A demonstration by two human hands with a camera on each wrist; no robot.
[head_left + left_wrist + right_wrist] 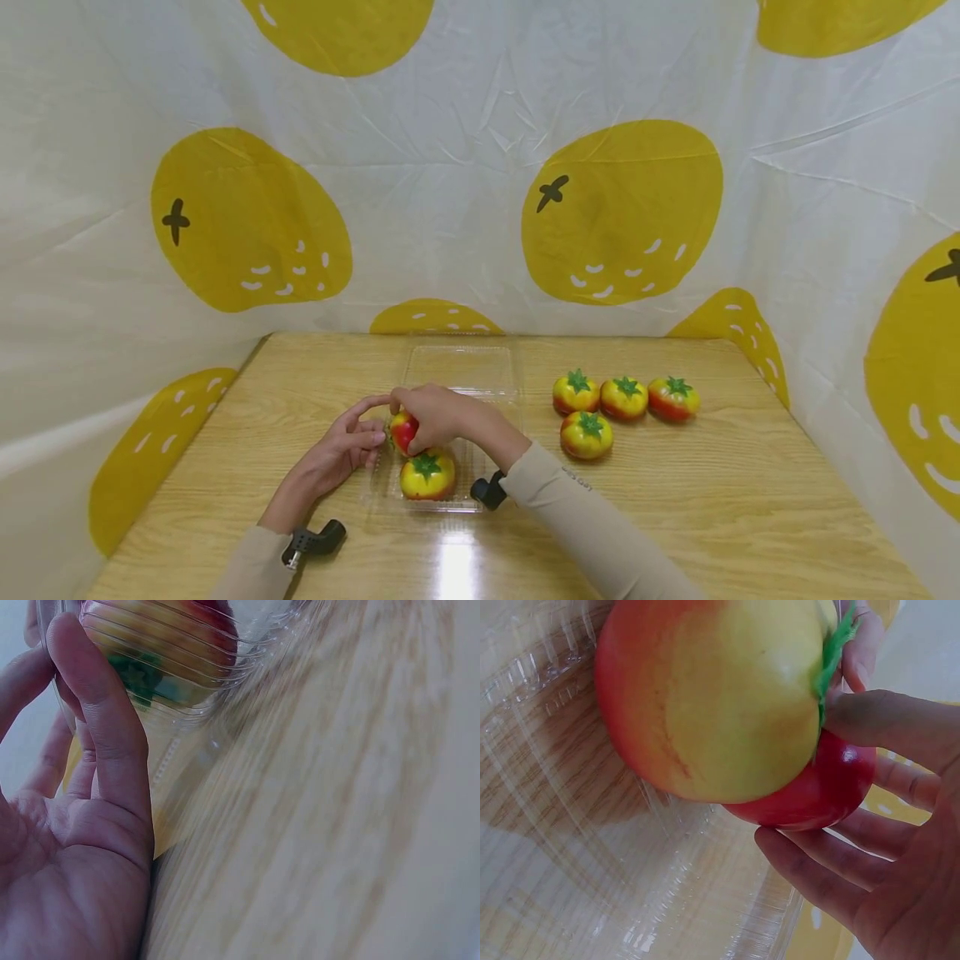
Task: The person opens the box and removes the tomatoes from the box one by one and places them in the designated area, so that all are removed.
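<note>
My right hand (432, 414) grips a red-and-yellow toy tomato (403, 432) over the left side of a clear plastic clamshell box (468, 502). In the right wrist view its thumb and fingers lie around the red side of this tomato (847, 776). A second toy tomato (427, 477), yellow with a green leafy top, sits upright in the box's near part, just in front of the held one. At the box's left wall, my left hand (347, 450) pinches the rim between thumb and fingers. Through the ribbed wall (247, 656) the left wrist view shows a tomato (169, 641), its green top tilted.
Several more toy tomatoes (623, 399) stand grouped on the wooden table (712, 500) to the right of the box. The box's lid (459, 369) lies folded back towards the far edge. A white curtain (435, 225) with yellow fruit prints hangs behind and beside the table.
</note>
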